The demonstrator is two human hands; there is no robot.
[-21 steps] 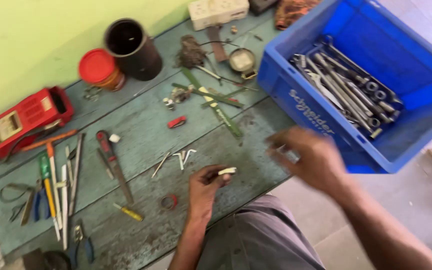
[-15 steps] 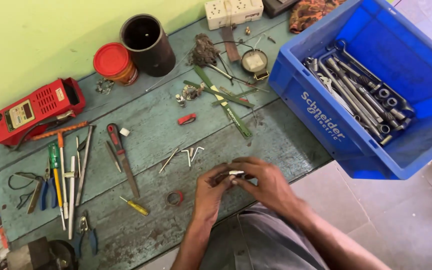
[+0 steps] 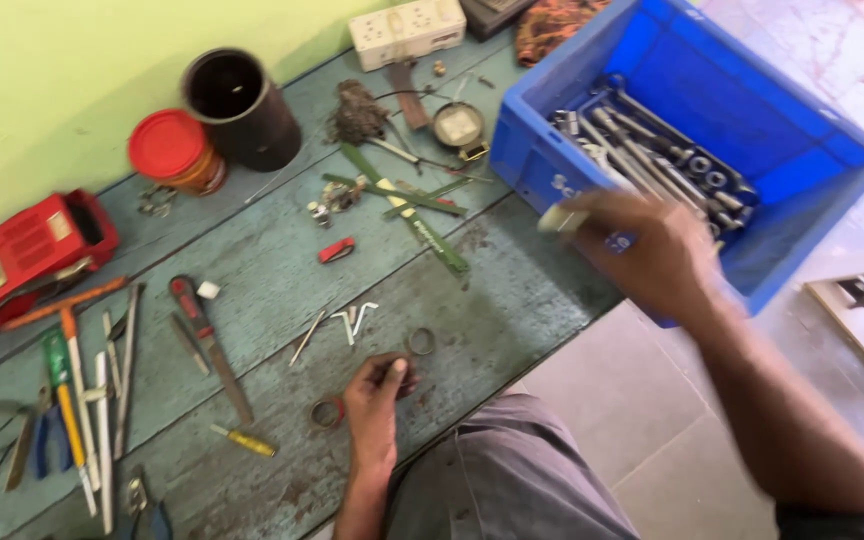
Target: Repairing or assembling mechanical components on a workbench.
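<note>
While blurred at the blue plastic crate's [image 3: 522, 165] near rim, right hand [image 3: 652, 250] pinching small white piece [image 3: 555, 218]; left hand [image 3: 377, 400] farther, fingers curled on worn blue-green bench [image 3: 252, 280]; grip contents unclear.

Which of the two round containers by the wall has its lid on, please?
The orange jar with the red lid, the one on the left. The dark cylindrical cup right of it stands open, its hollow inside visible.
</note>
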